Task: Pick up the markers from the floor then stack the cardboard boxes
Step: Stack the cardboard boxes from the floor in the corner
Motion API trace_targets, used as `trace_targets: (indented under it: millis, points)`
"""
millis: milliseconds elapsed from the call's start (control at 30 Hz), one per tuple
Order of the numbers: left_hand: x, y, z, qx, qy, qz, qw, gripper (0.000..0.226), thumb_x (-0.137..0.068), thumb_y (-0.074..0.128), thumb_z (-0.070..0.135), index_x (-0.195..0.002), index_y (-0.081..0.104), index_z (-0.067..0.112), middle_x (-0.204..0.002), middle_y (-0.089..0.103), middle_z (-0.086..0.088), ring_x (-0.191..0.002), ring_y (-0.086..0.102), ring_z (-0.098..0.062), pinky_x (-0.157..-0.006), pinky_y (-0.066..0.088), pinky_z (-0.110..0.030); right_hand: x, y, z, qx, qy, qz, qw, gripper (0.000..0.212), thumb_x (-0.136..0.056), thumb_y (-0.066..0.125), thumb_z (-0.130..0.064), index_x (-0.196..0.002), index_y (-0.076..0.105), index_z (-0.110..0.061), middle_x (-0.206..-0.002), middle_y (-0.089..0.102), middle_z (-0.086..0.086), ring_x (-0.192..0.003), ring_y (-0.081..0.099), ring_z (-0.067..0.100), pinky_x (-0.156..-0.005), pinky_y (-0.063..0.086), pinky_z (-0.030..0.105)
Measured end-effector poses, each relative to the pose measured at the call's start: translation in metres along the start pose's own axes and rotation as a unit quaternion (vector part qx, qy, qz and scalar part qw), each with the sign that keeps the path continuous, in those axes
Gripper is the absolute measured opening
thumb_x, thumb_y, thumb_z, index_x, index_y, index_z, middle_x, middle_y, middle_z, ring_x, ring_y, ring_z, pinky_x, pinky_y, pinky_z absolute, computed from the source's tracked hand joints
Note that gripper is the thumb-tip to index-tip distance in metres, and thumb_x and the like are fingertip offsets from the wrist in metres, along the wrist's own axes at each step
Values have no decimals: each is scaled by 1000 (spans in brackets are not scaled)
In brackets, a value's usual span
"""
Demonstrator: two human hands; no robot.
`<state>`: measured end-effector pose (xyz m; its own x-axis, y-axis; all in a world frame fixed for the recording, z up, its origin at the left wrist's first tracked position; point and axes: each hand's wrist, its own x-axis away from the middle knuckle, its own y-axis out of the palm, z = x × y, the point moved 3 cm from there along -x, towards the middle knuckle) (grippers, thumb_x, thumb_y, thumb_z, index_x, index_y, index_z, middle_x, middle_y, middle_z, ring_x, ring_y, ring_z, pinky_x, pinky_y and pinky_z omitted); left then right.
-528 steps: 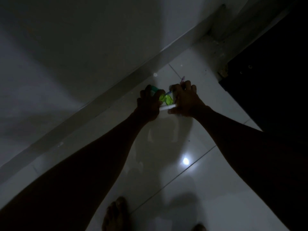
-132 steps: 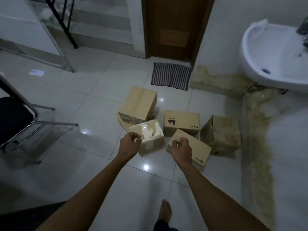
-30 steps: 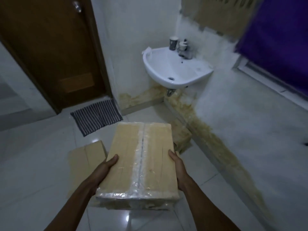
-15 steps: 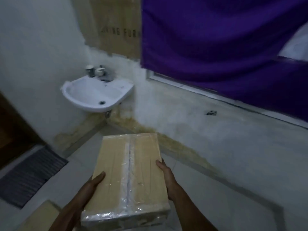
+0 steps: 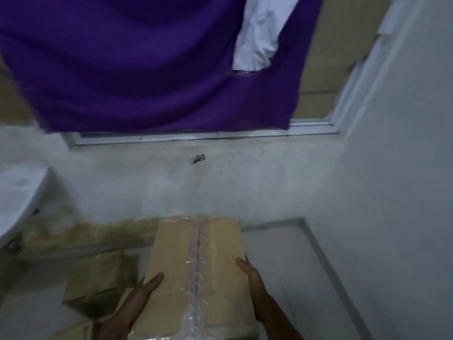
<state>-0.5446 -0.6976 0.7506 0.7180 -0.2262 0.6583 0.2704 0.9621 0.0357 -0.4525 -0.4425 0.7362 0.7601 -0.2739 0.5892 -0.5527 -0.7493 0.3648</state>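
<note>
Pale floor tiles (image 5: 306, 278) run off dimly toward a corner of the room. Closest to me, a person holds a cardboard box (image 5: 196, 278) up off the floor, roughly level. The left hand (image 5: 130, 307) clasps its left long side and the right hand (image 5: 252, 283) its right long side. Each thumb lies over the top face while the other fingers are hidden beneath, so both sets of fingers are grasping the box. Clear tape runs down the middle seam of the top and wraps over the near end.

Below and to the left, a second box (image 5: 98, 278) sits on the floor, too blurred to read. The corner of a third box (image 5: 71, 333) shows at the bottom edge beside the left forearm.

Beyond them a brownish stain (image 5: 85, 234) spreads along the foot of the grey wall (image 5: 245, 187). A white sink (image 5: 17, 197) juts in from the left edge. Higher on the wall is a small dark mark (image 5: 199, 158), and above it a pale window frame (image 5: 196, 137). A purple cloth (image 5: 147, 69) hangs across the frame, with a white cloth (image 5: 262, 33) draped at its upper right.
</note>
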Motion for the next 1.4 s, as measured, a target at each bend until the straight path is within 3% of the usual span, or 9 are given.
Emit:
trace_targets:
  millis: [133,267,433,500,600,767,933,1200,1400]
  points:
    - [-9,64,9,-51,27,-50,997,32,-93,58,19,-123,55,10,-111,65,-12,-101,62,-32,-97,47,-45,30,-56,-9,-50,-32,48,997,35,-94,50,-25,-126,54,-13,-119,65,20,-109,61,41,-85,54,49]
    - [-6,122,5,-74,32,-91,993,50,-87,66,36,-130,51,16,-124,61,-11,-112,59,-33,-103,44,-48,53,-108,-19,-47,-51,115,991,44,-89,57,-35,-128,56,-15,-117,67,17,-105,64,39,-87,54,54]
    - [1,180,-1,-102,22,-130,986,59,-82,69,40,-133,54,13,-118,67,-14,-104,65,-32,-96,50,-48,72,-158,-44,-27,-74,163,984,40,-93,55,-37,-126,55,-15,-108,67,12,-94,67,29,-62,56,33]
    - [-2,207,-4,-103,24,-139,985,57,-85,67,39,-134,53,14,-120,66,-13,-104,64,-31,-93,51,-45,73,-183,-55,-26,-83,160,983,41,-93,52,-38,-128,54,-16,-110,67,14,-95,66,31,-63,56,34]
    - [-5,239,-4,-114,21,-149,982,72,-67,71,56,-128,57,20,-116,69,-10,-101,67,-32,-92,53,-49,70,-213,-69,-20,-87,156,984,46,-92,52,-42,-129,52,-16,-113,66,16,-98,66,34,-67,56,38]
    - [-9,290,-4,-116,24,-143,983,52,-83,66,44,-128,56,21,-112,70,-10,-97,69,-33,-88,55,-53,60,-261,-94,-12,-71,161,984,58,-86,58,-51,-133,51,-18,-117,66,18,-102,66,37,-82,56,52]
    - [-22,336,-5,-120,17,-143,982,48,-89,60,44,-131,52,23,-115,68,-11,-97,68,-34,-86,56,-51,48,-300,-121,7,-70,159,985,55,-90,54,-46,-131,51,-10,-114,65,19,-96,66,36,-64,57,38]
    - [-63,390,5,-125,10,-138,982,55,-87,60,50,-136,49,26,-118,68,-8,-99,68,-32,-88,55,-52,9,-339,-164,-6,-64,143,988,43,-95,49,-38,-128,54,-11,-102,70,15,-80,72,29,-56,57,34]
    - [-113,428,33,-136,7,-140,981,54,-90,57,47,-138,47,24,-118,67,-10,-98,67,-31,-79,56,-40,-43,-354,-199,13,-68,169,983,64,-81,59,-51,-134,52,-15,-116,66,16,-100,66,36,-77,57,46]
